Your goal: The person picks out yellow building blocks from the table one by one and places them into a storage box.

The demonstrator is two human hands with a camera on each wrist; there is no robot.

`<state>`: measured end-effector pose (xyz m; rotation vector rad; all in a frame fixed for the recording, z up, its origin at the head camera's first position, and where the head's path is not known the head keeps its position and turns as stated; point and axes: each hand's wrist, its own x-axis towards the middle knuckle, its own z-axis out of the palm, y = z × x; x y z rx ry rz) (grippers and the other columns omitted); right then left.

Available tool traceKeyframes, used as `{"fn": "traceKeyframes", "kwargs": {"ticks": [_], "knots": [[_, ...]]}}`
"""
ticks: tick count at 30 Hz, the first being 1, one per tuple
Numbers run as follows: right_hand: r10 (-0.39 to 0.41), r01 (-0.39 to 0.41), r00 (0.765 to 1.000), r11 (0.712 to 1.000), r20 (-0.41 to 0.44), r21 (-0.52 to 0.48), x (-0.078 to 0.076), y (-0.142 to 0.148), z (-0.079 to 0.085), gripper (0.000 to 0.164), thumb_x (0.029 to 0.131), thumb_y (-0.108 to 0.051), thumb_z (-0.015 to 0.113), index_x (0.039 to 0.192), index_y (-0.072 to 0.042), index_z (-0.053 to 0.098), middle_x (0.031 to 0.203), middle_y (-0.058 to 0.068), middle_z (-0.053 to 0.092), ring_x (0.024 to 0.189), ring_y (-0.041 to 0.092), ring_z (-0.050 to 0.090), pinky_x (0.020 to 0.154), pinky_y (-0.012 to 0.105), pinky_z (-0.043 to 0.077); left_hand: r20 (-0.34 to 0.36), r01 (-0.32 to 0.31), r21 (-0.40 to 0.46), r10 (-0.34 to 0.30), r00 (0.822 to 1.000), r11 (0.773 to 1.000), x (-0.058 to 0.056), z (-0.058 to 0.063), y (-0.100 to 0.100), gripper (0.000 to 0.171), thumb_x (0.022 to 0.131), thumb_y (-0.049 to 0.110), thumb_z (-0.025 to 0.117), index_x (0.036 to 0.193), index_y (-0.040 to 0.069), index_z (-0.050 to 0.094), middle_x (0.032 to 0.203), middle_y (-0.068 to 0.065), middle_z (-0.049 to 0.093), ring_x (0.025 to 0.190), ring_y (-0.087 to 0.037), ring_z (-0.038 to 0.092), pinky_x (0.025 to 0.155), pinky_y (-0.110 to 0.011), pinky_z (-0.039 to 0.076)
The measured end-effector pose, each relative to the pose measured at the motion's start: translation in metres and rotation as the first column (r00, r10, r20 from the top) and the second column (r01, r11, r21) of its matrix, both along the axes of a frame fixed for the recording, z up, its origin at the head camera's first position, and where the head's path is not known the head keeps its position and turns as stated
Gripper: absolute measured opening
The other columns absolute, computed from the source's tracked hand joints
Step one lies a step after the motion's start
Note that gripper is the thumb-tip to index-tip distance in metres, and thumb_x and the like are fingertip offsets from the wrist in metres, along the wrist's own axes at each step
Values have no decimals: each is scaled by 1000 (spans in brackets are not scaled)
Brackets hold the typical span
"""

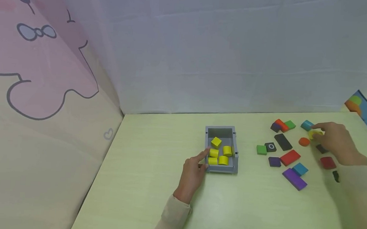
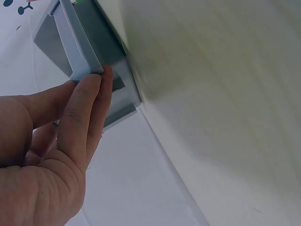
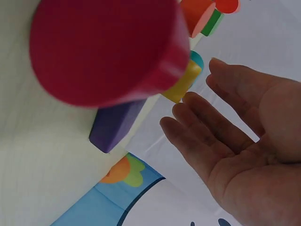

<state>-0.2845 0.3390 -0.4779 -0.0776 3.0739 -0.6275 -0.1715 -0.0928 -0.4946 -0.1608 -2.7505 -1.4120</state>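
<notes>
My left hand (image 1: 192, 175) grips the near left corner of a grey plastic box (image 1: 221, 169). In the left wrist view, thumb and fingertips pinch the box's edge (image 2: 77, 42). Several yellow blocks (image 1: 227, 151) lie inside the box, toward its near end. Over at the right, my right hand (image 1: 334, 141) reaches to a yellow block (image 1: 315, 134) on the table, its fingertips partly covering it. The right wrist view has the thumb and fingers spread apart, fingertips right at the yellow block (image 3: 182, 84). A blue cylinder (image 1: 307, 125) lies just behind that block.
Several coloured blocks are scattered on the right of the table (image 1: 149, 168), among them a red one (image 1: 290, 157), a purple one (image 1: 294, 179) and an orange one (image 1: 304, 141). A dark red block (image 1: 328, 163) sits below my right wrist. A white cloth (image 1: 223, 61) hangs behind the table.
</notes>
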Motion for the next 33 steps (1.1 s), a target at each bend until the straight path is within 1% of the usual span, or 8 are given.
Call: {"fn": "traceKeyframes", "kwargs": {"ticks": [3,5,8,11,18,24,30,33], "knots": [[1,-1,999,1000,34,4,-2,2,-3,31,84,-7,58,110,10,55,100,36,53,59,26,44,53,44,43,1,4,2,-4,1000,1000,0,0,0,61,81,-3,64,131,28,47,129,0,49,80,-4,58,68,-28,50],[5,-5,997,1000,71,4,-3,2,-3,32,84,-7,58,111,10,54,107,38,49,67,30,46,63,51,45,0,4,4,-4,1000,1000,0,0,0,61,81,-3,64,131,28,47,129,0,49,80,-4,58,67,-28,50],[22,-22,992,1000,122,-1,-4,2,-2,32,86,-6,55,113,11,52,112,39,45,78,36,45,73,60,41,4,4,7,-4,1000,1000,0,0,0,61,81,-3,63,131,28,47,129,0,49,80,-5,58,67,-28,50],[37,-36,990,999,138,-7,-4,2,-1,33,86,-6,54,113,12,51,113,39,44,81,38,44,77,63,39,7,5,7,-5,1000,1000,0,-1,-1,61,81,-3,63,131,28,47,130,0,48,81,-5,58,68,-28,50],[38,-35,993,999,113,-24,-4,2,-3,32,85,-7,56,112,11,53,113,39,45,80,37,42,72,59,40,4,9,16,-9,1000,1000,-1,-2,0,62,81,-4,63,131,28,46,130,0,48,82,-5,58,69,-28,50],[-26,26,993,1000,118,0,-1,1,-4,33,85,-7,57,113,10,53,113,39,45,85,41,42,76,63,40,14,7,13,-7,1000,1000,-1,-3,1,62,81,-4,63,131,29,46,130,0,48,80,-4,58,69,-27,50],[-8,8,1000,1000,25,-5,3,-7,1,30,83,-4,61,108,11,55,105,36,51,76,37,47,66,54,45,32,-6,9,6,999,1000,-1,-1,1,62,81,-2,64,131,32,46,131,2,47,79,-2,58,68,-26,50],[5,-5,1000,1000,4,-18,6,-13,8,31,83,-5,62,109,10,55,106,36,50,77,37,47,67,53,46,21,-5,15,5,1000,1000,0,0,1,62,81,-2,64,131,31,46,130,0,47,80,-3,58,68,-27,50]]}}
